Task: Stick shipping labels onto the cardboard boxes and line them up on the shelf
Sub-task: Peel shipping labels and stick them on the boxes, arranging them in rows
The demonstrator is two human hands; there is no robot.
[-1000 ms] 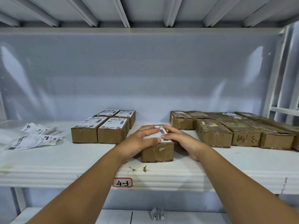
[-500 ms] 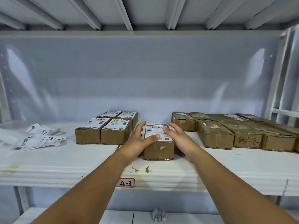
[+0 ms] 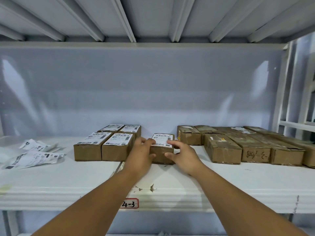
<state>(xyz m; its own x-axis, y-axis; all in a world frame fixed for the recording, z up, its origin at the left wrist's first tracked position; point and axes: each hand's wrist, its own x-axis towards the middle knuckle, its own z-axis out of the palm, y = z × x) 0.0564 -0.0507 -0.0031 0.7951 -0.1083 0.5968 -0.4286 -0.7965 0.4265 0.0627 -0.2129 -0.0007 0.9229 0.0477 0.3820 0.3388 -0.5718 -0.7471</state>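
A labelled cardboard box (image 3: 161, 155) on the shelf (image 3: 221, 181) is gripped between the left hand (image 3: 141, 154) and right hand (image 3: 185, 156). Fingers are curled over its top.

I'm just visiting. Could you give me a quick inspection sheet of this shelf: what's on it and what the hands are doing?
Surface: white shelf, small torn marks near its front edge.
Job's things: middle box with a label on top. It sits between four labelled boxes on the left and a group of plain boxes on the right.
Clutter: loose label sheets lying at the far left.
Hands: left hand and right hand each grip the middle box, fingers on its top, thumbs on its front face.
Cables: nothing seen.
Surroundings: pale back panel; ribbed upper shelf; tag reading 4-3 on the front edge.
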